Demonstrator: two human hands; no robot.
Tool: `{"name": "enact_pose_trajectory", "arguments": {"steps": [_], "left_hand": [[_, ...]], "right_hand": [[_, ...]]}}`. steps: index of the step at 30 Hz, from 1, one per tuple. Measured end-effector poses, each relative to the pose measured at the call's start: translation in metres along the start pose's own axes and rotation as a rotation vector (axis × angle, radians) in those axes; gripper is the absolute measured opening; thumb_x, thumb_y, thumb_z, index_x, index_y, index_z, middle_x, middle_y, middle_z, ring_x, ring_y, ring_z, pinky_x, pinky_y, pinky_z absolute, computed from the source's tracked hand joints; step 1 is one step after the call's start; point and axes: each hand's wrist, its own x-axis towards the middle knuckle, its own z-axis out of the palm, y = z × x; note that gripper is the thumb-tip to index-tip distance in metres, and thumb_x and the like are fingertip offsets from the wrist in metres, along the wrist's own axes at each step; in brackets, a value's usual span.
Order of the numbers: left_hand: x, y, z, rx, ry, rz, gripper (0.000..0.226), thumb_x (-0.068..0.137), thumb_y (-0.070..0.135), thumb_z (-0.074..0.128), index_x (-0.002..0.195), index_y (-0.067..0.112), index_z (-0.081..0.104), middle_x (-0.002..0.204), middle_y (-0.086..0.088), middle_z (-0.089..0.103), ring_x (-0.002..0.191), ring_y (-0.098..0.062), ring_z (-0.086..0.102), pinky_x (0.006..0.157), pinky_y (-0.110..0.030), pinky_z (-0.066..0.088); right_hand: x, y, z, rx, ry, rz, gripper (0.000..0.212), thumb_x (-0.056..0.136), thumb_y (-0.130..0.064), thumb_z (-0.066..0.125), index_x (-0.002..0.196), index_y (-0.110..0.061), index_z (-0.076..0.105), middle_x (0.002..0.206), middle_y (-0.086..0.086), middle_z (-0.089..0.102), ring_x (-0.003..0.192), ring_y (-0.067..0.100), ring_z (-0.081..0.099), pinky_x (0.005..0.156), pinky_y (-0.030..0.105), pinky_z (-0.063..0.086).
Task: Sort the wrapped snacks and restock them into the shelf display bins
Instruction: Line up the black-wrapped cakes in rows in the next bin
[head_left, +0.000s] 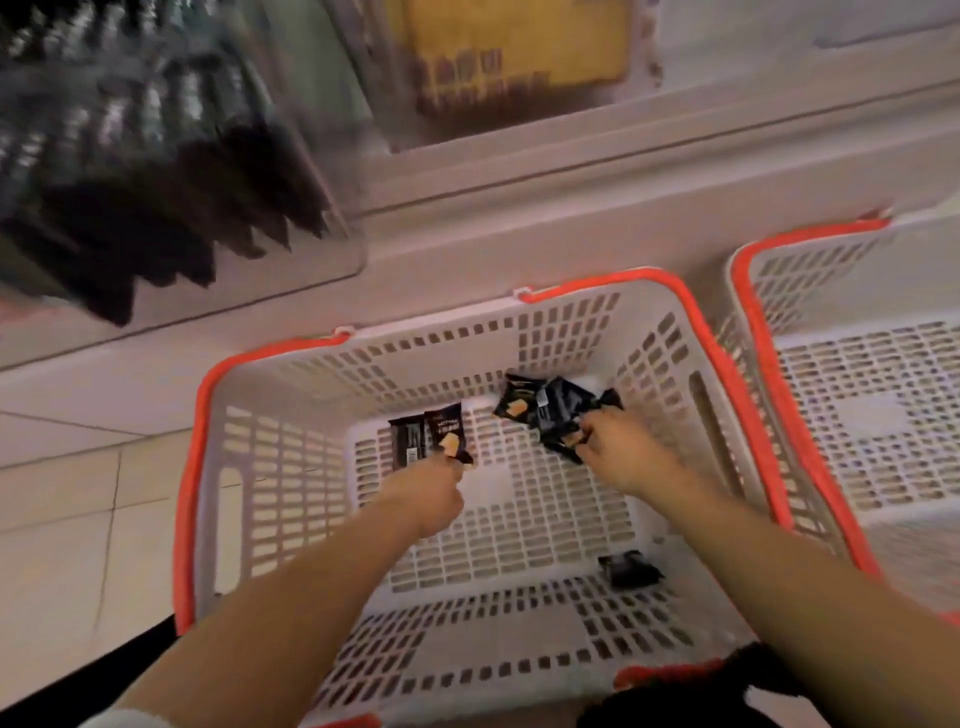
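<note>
Both hands down in the white slotted basket, gathering black snack packs

Left hand (431, 493) pinches two upright black wrapped snack bars (428, 434); right hand (618, 452) closes on a loose cluster of black packets (550, 410) at the far right corner of the orange-rimmed plastic basket (291, 467). One stray black packet (628, 569) lies nearer the right arm, flat, long axis slanting across the basket floor
</note>
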Motion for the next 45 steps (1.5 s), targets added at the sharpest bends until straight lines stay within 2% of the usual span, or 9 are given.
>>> {"name": "enact_pose_trajectory", "arguments": {"steps": [6, 9, 15, 19, 25, 28, 32, 37, 45], "left_hand": [[0.036, -0.017, 0.016, -0.382, 0.191, -0.296, 0.034, 0.092, 0.018, 0.045, 0.124, 0.007, 0.047, 0.130, -0.015, 0.044, 0.110, -0.032, 0.051, 0.087, -0.040, 0.046], [0.048, -0.025, 0.024, -0.490, 0.258, -0.439, 0.046, 0.090, 0.021, 0.052, 0.133, 0.006, 0.041, 0.138, -0.015, 0.040, 0.118, -0.032, 0.047, 0.096, -0.042, 0.043], [0.067, -0.033, 0.046, -0.555, 0.283, -0.614, 0.064, 0.091, 0.027, 0.053, 0.143, 0.005, 0.023, 0.142, -0.017, 0.033, 0.128, -0.033, 0.038, 0.105, -0.044, 0.036], [0.079, -0.029, 0.056, -0.498, 0.340, -0.650, 0.064, 0.092, 0.032, 0.052, 0.141, 0.002, 0.022, 0.142, -0.018, 0.030, 0.129, -0.033, 0.035, 0.101, -0.040, 0.036], [0.089, -0.031, 0.056, -0.580, 0.372, -0.712, 0.065, 0.088, 0.026, 0.061, 0.138, 0.001, 0.026, 0.139, -0.020, 0.034, 0.127, -0.035, 0.037, 0.097, -0.042, 0.040], [0.083, -0.034, 0.058, -0.607, 0.335, -0.677, 0.051, 0.086, 0.015, 0.061, 0.127, 0.001, 0.036, 0.131, -0.021, 0.042, 0.119, -0.036, 0.044, 0.094, -0.045, 0.044], [0.061, -0.018, 0.057, -0.980, 0.377, -0.570, 0.027, 0.087, 0.016, 0.056, 0.111, 0.006, 0.049, 0.092, -0.012, 0.063, 0.068, -0.021, 0.058, 0.053, -0.028, 0.044], [0.028, 0.002, 0.058, -2.125, 0.081, -0.293, 0.035, 0.090, 0.010, 0.026, 0.105, 0.006, 0.057, 0.088, -0.012, 0.069, 0.071, -0.021, 0.063, 0.063, -0.031, 0.049], [0.034, 0.014, 0.047, -2.070, -0.067, -0.196, 0.031, 0.096, 0.026, 0.030, 0.106, 0.015, 0.058, 0.089, -0.006, 0.071, 0.074, -0.016, 0.061, 0.068, -0.028, 0.043]], "right_hand": [[0.059, -0.004, 0.026, -0.157, 0.097, -0.110, 0.059, 0.094, -0.026, 0.050, 0.145, -0.010, 0.024, 0.155, 0.008, 0.016, 0.142, 0.025, 0.016, 0.111, 0.039, 0.028], [0.070, -0.001, 0.038, -0.320, 0.065, -0.128, 0.065, 0.094, -0.021, 0.049, 0.148, -0.009, 0.013, 0.156, 0.010, 0.009, 0.141, 0.029, 0.017, 0.110, 0.040, 0.027], [0.060, 0.017, 0.055, -0.537, 0.197, -0.180, 0.047, 0.092, -0.010, 0.041, 0.137, -0.008, 0.028, 0.138, 0.015, 0.034, 0.128, 0.030, 0.032, 0.104, 0.039, 0.029], [0.049, 0.024, 0.055, -0.174, 0.230, -0.145, 0.036, 0.094, -0.020, 0.046, 0.129, -0.012, 0.045, 0.129, 0.009, 0.045, 0.120, 0.025, 0.039, 0.092, 0.032, 0.038], [0.031, 0.001, 0.050, 0.925, 0.085, 0.149, 0.006, 0.091, -0.023, 0.058, 0.094, -0.020, 0.062, 0.096, 0.006, 0.065, 0.087, 0.019, 0.062, 0.079, 0.034, 0.050], [0.028, -0.009, 0.055, 1.317, -0.018, 0.258, 0.012, 0.088, -0.016, 0.062, 0.087, -0.027, 0.057, 0.086, -0.004, 0.066, 0.075, 0.010, 0.064, 0.067, 0.023, 0.052], [0.022, -0.012, 0.056, 1.464, -0.087, 0.308, 0.017, 0.085, -0.011, 0.066, 0.101, -0.013, 0.061, 0.097, 0.007, 0.068, 0.087, 0.022, 0.066, 0.074, 0.028, 0.053], [0.017, -0.008, 0.050, 1.626, -0.091, 0.290, 0.012, 0.087, -0.007, 0.060, 0.099, -0.008, 0.063, 0.090, 0.006, 0.071, 0.084, 0.018, 0.067, 0.068, 0.025, 0.051], [0.016, -0.011, 0.048, 1.439, -0.136, 0.197, 0.012, 0.087, -0.012, 0.062, 0.098, -0.015, 0.066, 0.093, 0.003, 0.071, 0.082, 0.014, 0.067, 0.066, 0.025, 0.051]]}}
